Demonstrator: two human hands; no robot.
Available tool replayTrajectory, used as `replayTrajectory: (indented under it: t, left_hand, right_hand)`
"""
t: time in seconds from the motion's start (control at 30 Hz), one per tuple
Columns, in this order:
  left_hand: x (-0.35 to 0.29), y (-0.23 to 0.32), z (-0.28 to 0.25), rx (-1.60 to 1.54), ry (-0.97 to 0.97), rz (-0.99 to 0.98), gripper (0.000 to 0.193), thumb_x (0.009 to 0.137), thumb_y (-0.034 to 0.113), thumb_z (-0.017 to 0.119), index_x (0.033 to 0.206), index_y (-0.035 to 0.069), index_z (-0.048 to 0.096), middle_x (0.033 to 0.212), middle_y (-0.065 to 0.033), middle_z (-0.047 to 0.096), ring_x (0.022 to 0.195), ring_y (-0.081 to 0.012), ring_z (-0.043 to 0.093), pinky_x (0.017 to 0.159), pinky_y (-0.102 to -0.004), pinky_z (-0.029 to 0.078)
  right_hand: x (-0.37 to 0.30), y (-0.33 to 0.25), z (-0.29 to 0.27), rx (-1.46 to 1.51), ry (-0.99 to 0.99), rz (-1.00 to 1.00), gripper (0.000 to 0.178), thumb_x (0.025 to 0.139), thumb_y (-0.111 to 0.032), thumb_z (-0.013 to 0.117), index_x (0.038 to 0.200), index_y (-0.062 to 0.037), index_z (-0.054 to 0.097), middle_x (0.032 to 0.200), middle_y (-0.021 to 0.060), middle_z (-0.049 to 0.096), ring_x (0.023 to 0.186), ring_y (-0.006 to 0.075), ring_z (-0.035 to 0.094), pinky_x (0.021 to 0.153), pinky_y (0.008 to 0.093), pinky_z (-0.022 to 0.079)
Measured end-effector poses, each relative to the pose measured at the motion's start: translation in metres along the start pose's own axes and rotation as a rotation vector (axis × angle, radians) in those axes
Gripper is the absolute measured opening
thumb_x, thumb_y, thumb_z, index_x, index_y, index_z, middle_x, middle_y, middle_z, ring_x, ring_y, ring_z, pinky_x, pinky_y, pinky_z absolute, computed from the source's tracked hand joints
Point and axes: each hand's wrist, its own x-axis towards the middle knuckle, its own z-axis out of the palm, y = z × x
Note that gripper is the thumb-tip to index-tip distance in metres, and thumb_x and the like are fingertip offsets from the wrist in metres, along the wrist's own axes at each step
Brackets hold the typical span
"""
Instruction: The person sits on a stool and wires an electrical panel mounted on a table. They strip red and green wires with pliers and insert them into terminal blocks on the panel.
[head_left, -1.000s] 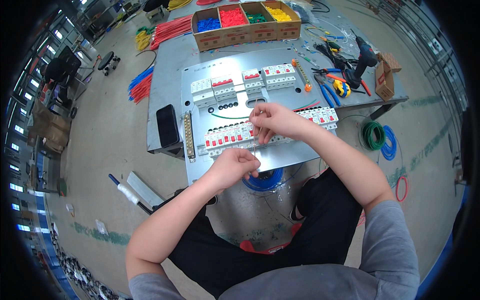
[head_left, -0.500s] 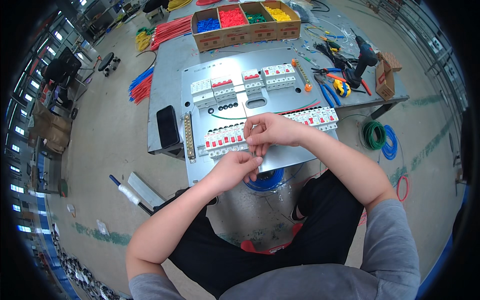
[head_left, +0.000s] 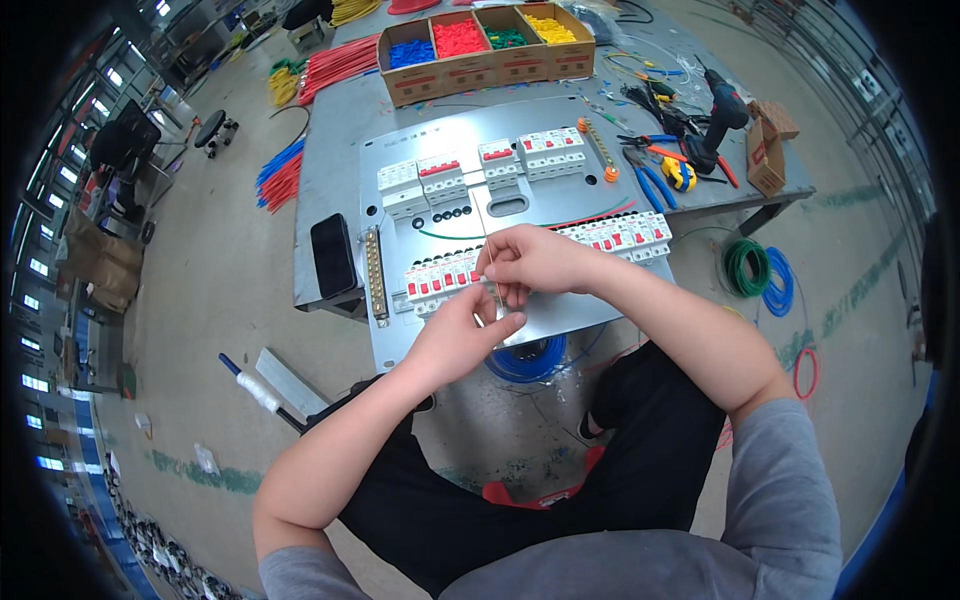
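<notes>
My right hand (head_left: 535, 262) pinches a thin, pale wire (head_left: 486, 226) between thumb and fingertips, over the front row of circuit breakers (head_left: 436, 283). The wire rises above the fingers toward the middle of the metal mounting plate (head_left: 400, 340), and its lower end dips toward my other hand. Just below and to the left, my left hand (head_left: 455, 335) has its thumb apart from its curled fingers, close to the wire's lower part. Behind them stands a second row of breakers (head_left: 552, 155). A green wire (head_left: 455, 236) and a red wire (head_left: 600, 217) lie across the plate.
A divided cardboard box (head_left: 487, 72) holds blue, red, green and yellow caps at the back. A black phone (head_left: 333, 255) lies left of the plate. Pliers (head_left: 650, 182), a tape measure (head_left: 679, 177) and a cordless drill (head_left: 722, 115) are at right. Blue coiled wire (head_left: 528, 362) sits below the plate's front edge.
My left thumb has parted from the fingers and let go of the wire's lower part. My right hand keeps its pinch and has shifted slightly left. The view has shifted a little.
</notes>
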Motion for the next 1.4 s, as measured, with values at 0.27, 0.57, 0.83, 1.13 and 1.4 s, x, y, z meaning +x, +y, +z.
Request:
replayTrajectory:
  t: [0.27,0.57,0.83,1.13,1.4]
  left_hand:
    - [-0.024,0.024,-0.009,0.429,0.455,0.294,0.102,0.074,0.037,0.094,0.153,0.002,0.039,0.157,-0.0234,0.030,0.144,-0.0404,0.042,0.115,-0.0470,0.046]
    - [-0.037,0.013,-0.006,0.751,0.363,0.257,0.126,0.069,0.058,0.094,0.164,0.002,0.032,0.171,-0.0290,0.015,0.160,-0.0482,0.016,0.127,-0.0598,0.023]
    - [-0.048,0.001,0.003,0.745,0.219,0.253,0.117,0.074,0.058,0.091,0.161,0.000,0.037,0.168,-0.0301,0.023,0.158,-0.0463,0.024,0.125,-0.0568,0.028]
    - [-0.047,0.004,-0.009,0.700,0.282,0.244,0.060,0.082,0.033,0.087,0.130,0.004,0.068,0.135,-0.0193,0.059,0.127,-0.0376,0.059,0.105,-0.0464,0.051]
    - [-0.050,-0.003,-0.020,0.727,0.144,0.094,0.011,0.092,0.015,0.071,0.093,0.005,0.076,0.083,-0.0136,0.073,0.086,-0.0340,0.072,0.079,-0.0475,0.058]
  right_hand:
    - [0.005,-0.012,0.018,-0.054,-0.035,0.021,0.015,0.101,-0.011,0.061,0.109,0.0004,0.066,0.082,0.0067,0.069,0.069,0.0145,0.069,0.063,0.0302,0.058]
    - [-0.004,0.001,0.028,-0.100,-0.189,0.013,0.013,0.101,-0.010,0.060,0.105,0.0020,0.064,0.085,0.0079,0.071,0.073,0.0167,0.072,0.066,0.0321,0.060]
    - [-0.013,0.015,0.036,-0.127,-0.385,0.137,0.012,0.103,-0.008,0.060,0.107,0.0016,0.064,0.084,0.0070,0.071,0.076,0.0156,0.071,0.068,0.0304,0.058]
    - [-0.015,0.015,0.026,-0.238,-0.419,0.167,0.019,0.098,-0.007,0.059,0.112,0.0023,0.067,0.084,0.0078,0.072,0.074,0.0173,0.073,0.067,0.0311,0.059]
    - [-0.021,0.005,0.002,-0.282,-0.289,0.114,0.020,0.105,-0.010,0.060,0.120,0.0018,0.066,0.081,0.0056,0.069,0.070,0.0125,0.067,0.067,0.0301,0.056]
